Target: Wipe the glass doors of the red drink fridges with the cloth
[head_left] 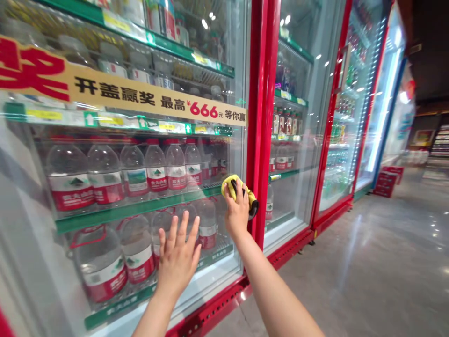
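My right hand [237,208] presses a bunched yellow and black cloth [230,181] to the glass door [217,161], close to its red frame [262,117]. Its fingers curl over the cloth. Lower and to the left, my left hand [178,255] is held with fingers spread, palm toward the same glass; whether it touches the pane I cannot tell. Behind the glass, water bottles [156,171] with red caps and red-and-white labels line a green-edged shelf [140,210]. Larger bottles with red handles [101,267] stand on the shelf below.
A beige strip with red and black lettering [150,96] crosses the door above my hands. More red-framed coolers [336,107] run off to the right. Red boxes [386,181] sit on the shiny grey floor [354,267] at their far end.
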`<action>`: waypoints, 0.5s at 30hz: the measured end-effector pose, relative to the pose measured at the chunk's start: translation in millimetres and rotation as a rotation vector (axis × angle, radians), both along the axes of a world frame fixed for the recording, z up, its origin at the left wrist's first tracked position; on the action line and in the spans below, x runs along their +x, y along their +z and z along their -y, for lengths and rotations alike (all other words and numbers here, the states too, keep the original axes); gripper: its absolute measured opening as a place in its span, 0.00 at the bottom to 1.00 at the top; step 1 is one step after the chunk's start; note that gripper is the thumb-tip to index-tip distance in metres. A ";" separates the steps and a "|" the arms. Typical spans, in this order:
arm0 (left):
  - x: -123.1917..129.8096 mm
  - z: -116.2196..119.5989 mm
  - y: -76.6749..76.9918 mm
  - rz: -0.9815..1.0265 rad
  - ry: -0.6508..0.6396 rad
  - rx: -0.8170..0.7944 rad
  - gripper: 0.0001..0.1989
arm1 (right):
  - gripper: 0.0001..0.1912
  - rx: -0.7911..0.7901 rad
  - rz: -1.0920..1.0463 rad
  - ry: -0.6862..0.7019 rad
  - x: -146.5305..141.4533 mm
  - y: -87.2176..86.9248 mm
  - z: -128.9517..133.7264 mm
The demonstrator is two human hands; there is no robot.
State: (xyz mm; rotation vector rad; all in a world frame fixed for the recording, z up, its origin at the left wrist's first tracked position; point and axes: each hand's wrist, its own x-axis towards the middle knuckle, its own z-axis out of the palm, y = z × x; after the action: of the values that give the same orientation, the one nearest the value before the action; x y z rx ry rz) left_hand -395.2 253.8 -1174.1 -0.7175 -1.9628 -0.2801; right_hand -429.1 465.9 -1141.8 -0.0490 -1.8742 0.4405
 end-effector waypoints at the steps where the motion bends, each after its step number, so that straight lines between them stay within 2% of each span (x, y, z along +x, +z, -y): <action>1: -0.9 -1.9 -0.8 -0.003 -0.004 0.007 0.46 | 0.40 -0.016 0.004 -0.017 0.4 -15.0 3.3; 4: -3.7 -9.6 -3.7 -0.014 -0.029 -0.005 0.45 | 0.39 0.051 0.017 0.044 10.2 -61.7 5.0; 6: -5.4 -14.9 -5.3 -0.014 -0.043 -0.020 0.43 | 0.37 0.126 -0.017 0.133 22.7 -71.2 -7.4; 7: -6.1 -17.5 -6.0 -0.010 -0.048 -0.022 0.42 | 0.36 0.145 -0.053 0.170 29.9 -65.5 -17.6; 9: -6.8 -22.6 -7.0 0.006 -0.055 -0.021 0.41 | 0.34 0.139 -0.145 0.204 43.3 -33.9 -42.4; 13: -5.5 -32.7 -8.1 0.043 -0.057 -0.015 0.38 | 0.35 0.132 -0.208 0.070 50.1 69.2 -89.0; 15: -4.0 -36.4 -9.1 0.059 -0.054 -0.024 0.37 | 0.30 0.171 -0.217 0.012 40.1 110.3 -101.0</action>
State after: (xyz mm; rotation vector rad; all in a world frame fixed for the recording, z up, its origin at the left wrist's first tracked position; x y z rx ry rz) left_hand -399.2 290.2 -1183.2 -0.7864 -2.0080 -0.3144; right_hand -389.0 566.8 -1031.6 0.1208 -1.6916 0.2800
